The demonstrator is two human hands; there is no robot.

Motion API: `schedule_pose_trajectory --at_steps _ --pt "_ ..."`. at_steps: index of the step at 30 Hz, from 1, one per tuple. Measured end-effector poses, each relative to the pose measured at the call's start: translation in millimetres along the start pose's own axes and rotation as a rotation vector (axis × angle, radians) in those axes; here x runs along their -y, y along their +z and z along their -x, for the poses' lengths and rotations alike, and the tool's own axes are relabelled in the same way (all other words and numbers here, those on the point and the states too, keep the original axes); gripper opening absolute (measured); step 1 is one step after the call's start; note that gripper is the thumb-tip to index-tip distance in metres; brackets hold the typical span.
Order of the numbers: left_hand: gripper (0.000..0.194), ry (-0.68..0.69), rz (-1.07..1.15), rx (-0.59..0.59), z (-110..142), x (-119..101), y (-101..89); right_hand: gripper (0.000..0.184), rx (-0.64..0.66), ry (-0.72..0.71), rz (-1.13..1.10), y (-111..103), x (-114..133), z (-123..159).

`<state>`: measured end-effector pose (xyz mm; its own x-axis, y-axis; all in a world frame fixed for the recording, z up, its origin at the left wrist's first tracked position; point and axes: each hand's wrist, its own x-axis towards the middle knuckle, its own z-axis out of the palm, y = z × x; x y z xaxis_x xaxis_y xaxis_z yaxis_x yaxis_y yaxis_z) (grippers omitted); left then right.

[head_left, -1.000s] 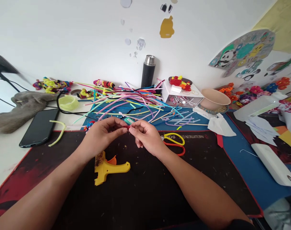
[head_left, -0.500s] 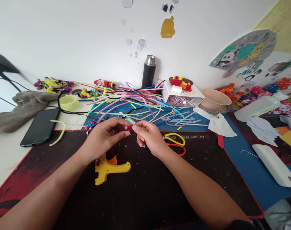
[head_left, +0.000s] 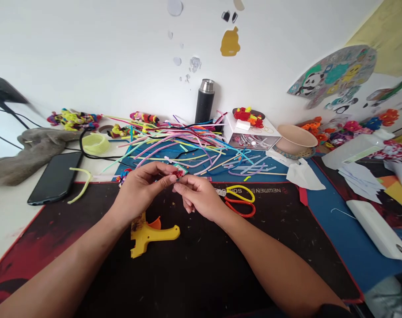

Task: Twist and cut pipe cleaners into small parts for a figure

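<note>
Between the fingertips of my left hand is a small piece of glittery red pipe cleaner, mostly covered by the thumb and fingers. My right hand pinches at its lower right end, thumb against forefinger; the gripped end is hidden. Just behind the fingers lies a small green-and-white item. Below my left hand a yellow glue gun with an orange trigger rests on the black mat. To the right of my right hand are scissors with yellow and red handles.
Many coloured pipe cleaners lie heaped at the back, before a black thermos. A phone lies at left. On the right are a white box, a beige bowl, crumpled tissue and a white device.
My right hand has moved slightly left and down, its thumb now lower against the red piece. More of the red piece and the scissors' pivot show. The view has tilted slightly.
</note>
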<state>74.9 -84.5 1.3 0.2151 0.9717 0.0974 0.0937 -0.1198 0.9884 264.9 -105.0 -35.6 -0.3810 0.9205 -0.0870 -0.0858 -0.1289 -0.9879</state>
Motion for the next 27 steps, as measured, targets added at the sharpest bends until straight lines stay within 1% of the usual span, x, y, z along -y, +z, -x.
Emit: schedule_pose_trajectory --at_steps 3,5,7,9,11,13,15,18,20,22,24,25,27 --pt "0.042 -0.031 0.025 0.002 -0.6 4.7 -2.6 0.034 -0.015 -0.011 0.000 0.6 5.4 1.0" --pt "0.038 -0.039 0.023 -0.041 -3.0 8.5 -8.5 0.037 -0.060 -0.028 -0.022 0.0 11.7 1.4" --pt "0.029 -0.035 0.062 -0.112 -7.4 10.8 -16.6 0.042 -0.124 -0.058 -0.066 -1.9 18.7 1.1" --pt "0.022 -0.048 0.202 -0.195 -12.9 10.5 -24.8 0.045 -0.196 -0.090 -0.126 -5.8 25.2 -0.1" --pt "0.022 -0.068 0.355 -0.257 -17.8 8.2 -30.9 0.048 -0.273 -0.124 -0.198 -12.0 29.6 -2.0" --pt "0.025 -0.094 0.439 -0.285 -20.8 6.1 -33.5 0.051 -0.339 -0.153 -0.272 -19.5 30.2 -4.2" --pt "0.028 -0.127 0.464 -0.274 -21.4 6.1 -32.6 0.054 -0.360 -0.159 -0.329 -26.0 26.3 -6.2" --pt "0.032 -0.164 0.471 -0.218 -19.1 8.7 -27.7 0.052 -0.307 -0.121 -0.311 -28.5 14.9 -6.8" --pt "0.034 -0.171 0.443 -0.188 -16.4 9.8 -24.4 0.048 -0.209 -0.052 -0.230 -24.4 8.1 -5.1" --pt "0.036 -0.169 0.407 -0.159 -13.7 9.4 -21.9 0.041 -0.081 0.001 -0.112 -17.4 4.9 -2.2" --pt "0.036 -0.149 0.350 -0.129 -11.2 8.1 -20.4 0.034 0.022 0.008 -0.009 -10.3 5.6 0.5" --pt "0.036 -0.131 0.311 -0.118 -10.1 7.3 -19.9 0.032 0.050 0.001 0.026 -7.4 7.0 1.6" --pt "0.037 -0.094 0.217 -0.113 -8.1 5.7 -19.1 0.032 0.055 -0.017 0.055 -3.7 10.7 2.8"
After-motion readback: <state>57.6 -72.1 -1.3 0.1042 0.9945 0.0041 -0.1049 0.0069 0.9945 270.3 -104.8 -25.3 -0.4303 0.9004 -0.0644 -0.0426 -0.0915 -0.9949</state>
